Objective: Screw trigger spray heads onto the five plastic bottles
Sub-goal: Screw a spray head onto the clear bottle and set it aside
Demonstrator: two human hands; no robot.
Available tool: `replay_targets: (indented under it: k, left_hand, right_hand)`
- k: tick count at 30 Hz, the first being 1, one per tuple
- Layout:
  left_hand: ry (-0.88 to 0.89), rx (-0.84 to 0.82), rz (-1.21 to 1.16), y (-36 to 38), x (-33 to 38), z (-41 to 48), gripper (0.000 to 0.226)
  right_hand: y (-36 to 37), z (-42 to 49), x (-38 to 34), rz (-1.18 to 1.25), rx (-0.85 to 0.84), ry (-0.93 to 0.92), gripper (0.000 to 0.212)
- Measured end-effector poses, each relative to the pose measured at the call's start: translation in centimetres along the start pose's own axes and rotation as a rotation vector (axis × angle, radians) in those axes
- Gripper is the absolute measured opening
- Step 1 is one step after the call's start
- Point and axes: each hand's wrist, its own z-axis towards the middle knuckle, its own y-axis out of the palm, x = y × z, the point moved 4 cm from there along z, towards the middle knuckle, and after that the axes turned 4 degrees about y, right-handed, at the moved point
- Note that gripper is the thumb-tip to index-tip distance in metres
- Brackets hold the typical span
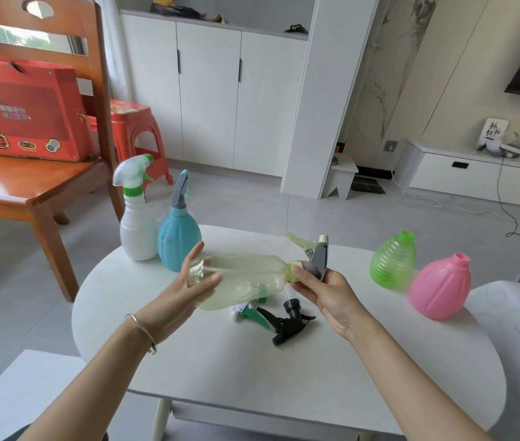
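Observation:
I hold a pale yellow see-through bottle (pixel 245 278) sideways above the white table (pixel 284 370). My left hand (pixel 185 294) cups its base with the fingers spread. My right hand (pixel 325 291) grips the grey trigger head (pixel 317 257) at the bottle's neck. A white bottle (pixel 137 230) and a blue bottle (pixel 178 240) stand at the back left, each with a spray head on. A green ribbed bottle (pixel 393 261) and a pink bottle (pixel 440 288) rest at the right with open necks. A black spray head (pixel 287 323) and a green-white spray head (pixel 247 311) lie loose below the held bottle.
A wooden chair (pixel 39 186) with a red box (pixel 23 109) stands at the back left, with a red stool (pixel 134 135) behind it. White cabinets line the far wall. A patterned cushion (pixel 519 345) borders the table's right edge.

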Motion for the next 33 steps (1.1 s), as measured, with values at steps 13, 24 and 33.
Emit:
replay_targets:
  k: [13, 24, 33]
  left_hand:
    - [-0.053, 0.035, 0.04, 0.2, -1.1, -0.7, 0.104]
    - [0.159, 0.143, 0.245, -1.1, 0.5, -1.4, 0.077]
    - [-0.245, 0.136, -0.094, -2.0, -0.7, -2.4, 0.069]
  right_hand:
    - [0.1, -0.4, 1.0, -0.056, 0.054, 0.021, 0.027]
    - [1.8, -1.1, 1.2, 0.036, 0.102, -0.012, 0.028]
    - [6.6, -1.3, -0.1, -0.035, -0.035, -0.229, 0.037]
